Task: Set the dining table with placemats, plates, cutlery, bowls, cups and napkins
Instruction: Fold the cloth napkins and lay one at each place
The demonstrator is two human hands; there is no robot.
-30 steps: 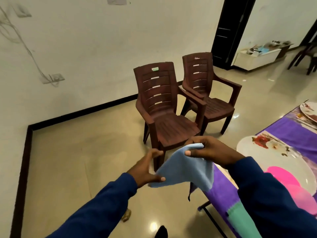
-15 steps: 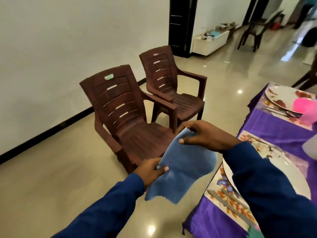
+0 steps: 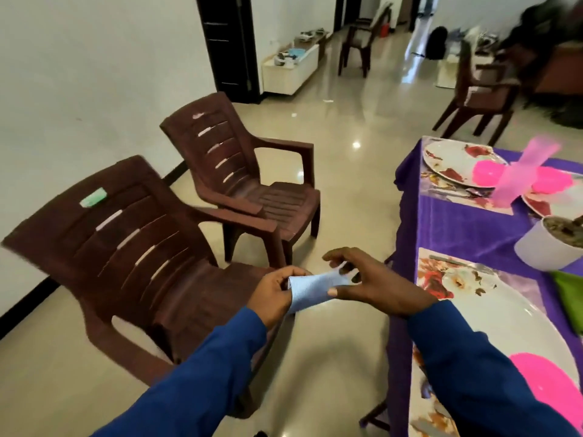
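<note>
Head view shows both your forearms in blue sleeves reaching forward over the floor, hands meeting just ahead of you. Your left hand (image 3: 273,293) is turned knuckles up, its fingers curled round one end of the light blue napkin (image 3: 310,290). Your right hand (image 3: 370,283) pinches the other end between thumb and fingertips, the remaining fingers spread and arched above the cloth. The napkin is drawn into a short band between the two hands, clear of the table. Just right of your right hand lies the purple-covered table (image 3: 463,228) with a white plate (image 3: 492,320) and a pink bowl (image 3: 549,383). Left of your left hand stands a brown chair (image 3: 132,247).
</note>
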